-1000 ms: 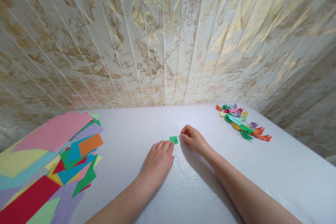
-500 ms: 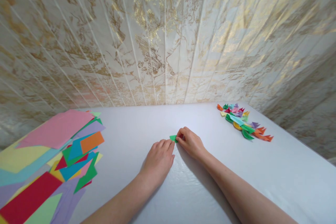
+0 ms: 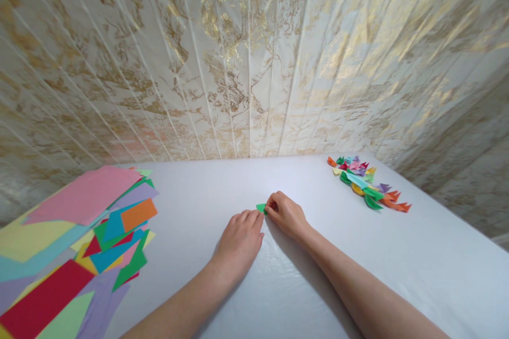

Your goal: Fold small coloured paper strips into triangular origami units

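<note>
at a small green paper piece [image 3: 260,206], left hand [image 3: 239,238] rests extended fingers; right hand [image 3: 288,216], pinched, hides its right end, grip unclear.

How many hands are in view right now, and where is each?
2. The left hand lies palm-down, fingertips at the near edge of the small green paper; the right hand has its fingertips at the paper's right side.
</note>
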Tool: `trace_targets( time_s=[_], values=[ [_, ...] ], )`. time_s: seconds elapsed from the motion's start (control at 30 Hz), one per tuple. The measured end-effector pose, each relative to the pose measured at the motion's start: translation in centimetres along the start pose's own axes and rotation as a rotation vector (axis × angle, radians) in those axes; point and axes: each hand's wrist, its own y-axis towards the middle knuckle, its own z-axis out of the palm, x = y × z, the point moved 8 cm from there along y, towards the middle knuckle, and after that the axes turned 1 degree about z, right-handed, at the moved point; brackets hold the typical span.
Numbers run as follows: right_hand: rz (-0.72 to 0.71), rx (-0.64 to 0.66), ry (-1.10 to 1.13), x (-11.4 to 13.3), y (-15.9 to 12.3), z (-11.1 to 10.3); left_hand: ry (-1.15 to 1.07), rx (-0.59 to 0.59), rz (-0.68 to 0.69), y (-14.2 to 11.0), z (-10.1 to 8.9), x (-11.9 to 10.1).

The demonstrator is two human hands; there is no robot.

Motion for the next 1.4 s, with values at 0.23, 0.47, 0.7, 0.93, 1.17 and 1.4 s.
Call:
trace_targets(
  time_s=[0.23,0.47,0.7,0.93,1.17,1.4],
  values=[
    [-0.016,-0.043,-0.058,0.1,-0.2,0.3,0.006,0.030,-0.028,-0.2,0.1,-0.2],
    [-0.014,-0.056,-0.116,0.2,-0.2,0.3,-0.057,0.073,-0.005,-0.7,-0.3,-0.1],
    [-0.010,-0.022,-0.107,0.3,-0.2,0.2,-0.009,0.030,-0.008,-0.7,0.0,-0.3],
    [-0.007,-0.010,-0.112,0.4,-0.1,0.1,0.009,0.023,-0.019,-0.2,0.7,0.1],
    [0.012,-0.016,-0.144,0.7,-0.4,0.1,0.025,0.004,-0.019,-0.1,0.6,0.0],
    [0.029,-0.060,-0.126,0.2,-0.1,-0.1,0.028,-0.035,-0.010,-0.3,0.7,0.0]
  ],
)
